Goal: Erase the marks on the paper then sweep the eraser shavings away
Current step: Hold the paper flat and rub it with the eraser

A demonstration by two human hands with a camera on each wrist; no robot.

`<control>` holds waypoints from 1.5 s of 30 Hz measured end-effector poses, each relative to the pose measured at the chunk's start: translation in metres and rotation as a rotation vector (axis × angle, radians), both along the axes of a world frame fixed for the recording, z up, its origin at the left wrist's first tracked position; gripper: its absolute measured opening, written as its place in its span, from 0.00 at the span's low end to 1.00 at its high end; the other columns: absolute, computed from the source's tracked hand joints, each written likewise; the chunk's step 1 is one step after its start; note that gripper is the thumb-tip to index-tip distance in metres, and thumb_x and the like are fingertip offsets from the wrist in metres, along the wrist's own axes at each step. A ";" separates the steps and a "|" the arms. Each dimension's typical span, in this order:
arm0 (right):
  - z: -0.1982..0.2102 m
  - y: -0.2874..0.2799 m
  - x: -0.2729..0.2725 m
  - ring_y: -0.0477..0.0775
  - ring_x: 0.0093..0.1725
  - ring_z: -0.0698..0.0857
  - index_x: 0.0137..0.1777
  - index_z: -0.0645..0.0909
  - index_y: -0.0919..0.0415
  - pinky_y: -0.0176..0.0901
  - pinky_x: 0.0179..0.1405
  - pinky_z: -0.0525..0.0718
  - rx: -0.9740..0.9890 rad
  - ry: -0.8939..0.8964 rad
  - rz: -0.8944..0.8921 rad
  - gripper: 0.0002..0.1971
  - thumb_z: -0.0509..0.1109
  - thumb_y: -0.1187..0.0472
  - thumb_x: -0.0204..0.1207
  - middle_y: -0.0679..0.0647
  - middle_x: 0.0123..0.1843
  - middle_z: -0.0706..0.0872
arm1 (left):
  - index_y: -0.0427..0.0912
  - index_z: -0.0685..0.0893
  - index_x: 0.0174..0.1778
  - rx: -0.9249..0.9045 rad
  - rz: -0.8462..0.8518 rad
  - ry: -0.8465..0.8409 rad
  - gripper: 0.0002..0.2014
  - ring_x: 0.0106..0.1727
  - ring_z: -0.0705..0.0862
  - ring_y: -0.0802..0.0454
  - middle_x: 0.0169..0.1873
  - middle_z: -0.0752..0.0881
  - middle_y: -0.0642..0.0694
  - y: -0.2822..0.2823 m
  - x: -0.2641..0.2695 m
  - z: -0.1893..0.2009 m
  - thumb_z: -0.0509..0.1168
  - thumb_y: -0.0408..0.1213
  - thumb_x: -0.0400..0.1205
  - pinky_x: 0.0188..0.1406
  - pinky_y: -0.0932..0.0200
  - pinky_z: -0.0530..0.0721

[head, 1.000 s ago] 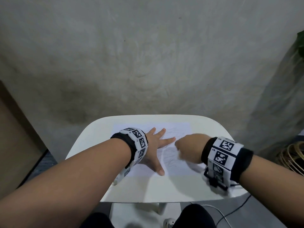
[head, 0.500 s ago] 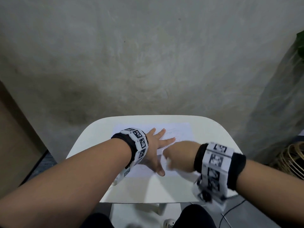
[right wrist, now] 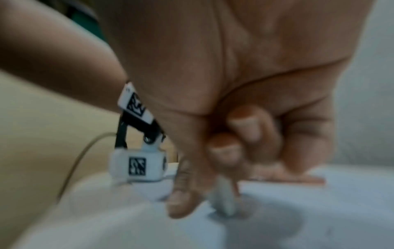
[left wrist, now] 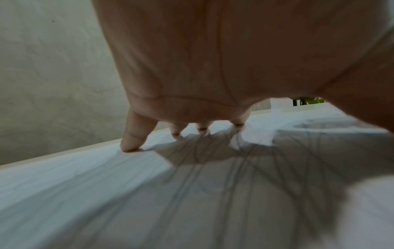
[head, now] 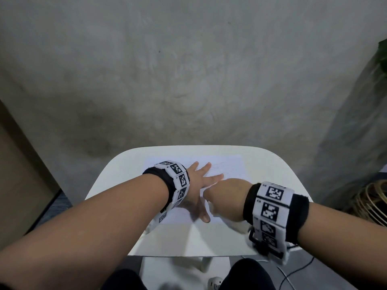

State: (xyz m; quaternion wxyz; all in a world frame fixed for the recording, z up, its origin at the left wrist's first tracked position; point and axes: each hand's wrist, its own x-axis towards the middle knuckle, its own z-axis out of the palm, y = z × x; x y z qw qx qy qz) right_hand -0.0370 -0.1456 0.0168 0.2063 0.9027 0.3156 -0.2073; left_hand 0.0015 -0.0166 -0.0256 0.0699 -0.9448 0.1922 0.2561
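A white sheet of paper [head: 227, 166] with thin pencil scribbles lies on a small white table [head: 270, 168]. My left hand [head: 200, 185] lies flat on the paper's left half, fingers spread and straight, its fingertips [left wrist: 131, 143] pressing the sheet [left wrist: 106, 193]. My right hand [head: 224, 197] is just right of the left thumb, its fingers curled. In the right wrist view it pinches a small white eraser [right wrist: 222, 200] whose tip touches the paper [right wrist: 298, 210]. The view is blurred with motion.
A bare grey wall [head: 188, 70] stands right behind the table. A woven basket [head: 372, 201] sits on the floor at the right, under a green plant [head: 383, 53]. A brown panel [head: 18, 174] is at the left. A cable [head: 293, 275] trails below the table's front edge.
My right hand with the eraser has slid left and toward me across the paper, ending close to the left thumb. The left hand has stayed flat in place.
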 end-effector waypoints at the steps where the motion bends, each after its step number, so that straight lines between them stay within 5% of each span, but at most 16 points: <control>1: -0.001 -0.001 0.007 0.58 0.63 0.82 0.67 0.78 0.54 0.43 0.47 0.73 0.037 0.012 -0.053 0.17 0.68 0.60 0.79 0.53 0.62 0.84 | 0.71 0.31 0.82 -0.007 -0.001 -0.001 0.64 0.84 0.28 0.42 0.83 0.26 0.54 0.001 0.001 0.000 0.76 0.68 0.65 0.78 0.24 0.46; 4: 0.001 -0.013 0.040 0.55 0.52 0.87 0.63 0.81 0.56 0.44 0.46 0.82 0.014 -0.150 -0.198 0.15 0.66 0.59 0.78 0.51 0.54 0.88 | 0.72 0.30 0.80 -0.031 0.001 0.012 0.64 0.84 0.27 0.42 0.83 0.25 0.55 0.005 0.003 -0.003 0.74 0.71 0.63 0.77 0.22 0.43; 7: 0.000 -0.004 0.025 0.60 0.63 0.83 0.71 0.75 0.57 0.50 0.59 0.80 0.016 -0.096 -0.105 0.19 0.64 0.61 0.81 0.55 0.66 0.83 | 0.71 0.32 0.82 -0.028 -0.007 0.001 0.63 0.84 0.28 0.40 0.83 0.26 0.53 0.004 0.002 -0.003 0.75 0.70 0.65 0.78 0.25 0.44; 10: -0.002 -0.009 0.019 0.59 0.54 0.83 0.67 0.77 0.56 0.43 0.46 0.74 0.080 0.001 -0.076 0.15 0.64 0.59 0.81 0.56 0.61 0.85 | 0.71 0.32 0.81 -0.033 -0.005 0.006 0.63 0.84 0.28 0.41 0.83 0.26 0.54 0.003 0.002 -0.002 0.75 0.69 0.65 0.78 0.24 0.44; 14: 0.008 -0.035 0.055 0.57 0.47 0.82 0.52 0.78 0.57 0.43 0.44 0.78 0.024 -0.178 -0.280 0.07 0.61 0.61 0.78 0.54 0.54 0.87 | 0.75 0.28 0.78 -0.044 0.015 0.023 0.63 0.84 0.27 0.43 0.83 0.25 0.57 0.006 0.004 -0.003 0.75 0.70 0.64 0.76 0.21 0.43; 18: -0.005 -0.018 0.031 0.57 0.48 0.83 0.65 0.75 0.52 0.42 0.39 0.76 0.076 -0.037 -0.141 0.16 0.64 0.62 0.79 0.51 0.50 0.85 | 0.70 0.31 0.82 -0.038 -0.007 0.017 0.63 0.84 0.28 0.41 0.83 0.26 0.55 0.005 0.004 -0.001 0.75 0.70 0.65 0.77 0.22 0.43; 22: 0.005 -0.038 0.059 0.56 0.51 0.85 0.59 0.80 0.60 0.45 0.46 0.80 0.039 -0.154 -0.301 0.12 0.61 0.59 0.79 0.52 0.54 0.87 | 0.75 0.28 0.78 -0.033 0.007 0.013 0.63 0.84 0.28 0.43 0.83 0.25 0.57 0.006 0.004 -0.004 0.74 0.71 0.64 0.76 0.21 0.44; 27: -0.005 -0.034 0.048 0.55 0.47 0.81 0.55 0.77 0.57 0.44 0.43 0.75 0.040 -0.076 -0.209 0.07 0.62 0.59 0.80 0.51 0.48 0.84 | 0.74 0.29 0.79 -0.035 0.006 0.015 0.63 0.84 0.27 0.43 0.82 0.25 0.58 0.007 0.005 -0.005 0.74 0.71 0.64 0.76 0.21 0.42; 31: -0.001 -0.049 0.063 0.56 0.47 0.81 0.55 0.78 0.60 0.44 0.43 0.77 -0.015 -0.129 -0.258 0.08 0.61 0.60 0.80 0.53 0.56 0.87 | 0.76 0.28 0.78 -0.041 0.004 0.011 0.63 0.84 0.27 0.43 0.82 0.25 0.58 0.006 0.005 -0.006 0.74 0.71 0.64 0.76 0.21 0.43; 35: -0.005 -0.047 0.058 0.55 0.44 0.76 0.49 0.73 0.57 0.41 0.38 0.73 0.036 -0.046 -0.248 0.02 0.60 0.61 0.80 0.46 0.37 0.77 | 0.75 0.28 0.78 -0.037 0.008 0.024 0.63 0.84 0.26 0.43 0.82 0.24 0.58 0.007 0.005 -0.005 0.74 0.71 0.64 0.76 0.21 0.43; 39: -0.002 -0.056 0.060 0.58 0.46 0.78 0.55 0.77 0.55 0.44 0.43 0.75 0.033 -0.149 -0.275 0.07 0.59 0.59 0.80 0.52 0.48 0.83 | 0.76 0.28 0.78 -0.050 0.011 0.020 0.63 0.84 0.26 0.44 0.82 0.25 0.58 0.007 0.005 -0.005 0.75 0.70 0.64 0.76 0.21 0.42; 42: -0.007 -0.048 0.043 0.56 0.45 0.78 0.48 0.73 0.53 0.43 0.40 0.73 0.107 -0.042 -0.230 0.04 0.57 0.60 0.79 0.46 0.38 0.78 | 0.77 0.28 0.78 -0.056 0.014 0.022 0.64 0.84 0.26 0.44 0.82 0.24 0.58 0.008 0.005 -0.006 0.74 0.71 0.63 0.76 0.21 0.42; 45: 0.010 -0.059 0.064 0.56 0.47 0.78 0.51 0.78 0.58 0.41 0.45 0.73 0.143 -0.130 -0.321 0.08 0.59 0.60 0.79 0.51 0.46 0.82 | 0.77 0.28 0.77 -0.064 0.009 0.027 0.64 0.84 0.27 0.44 0.82 0.25 0.58 0.008 0.002 -0.004 0.74 0.71 0.63 0.76 0.22 0.42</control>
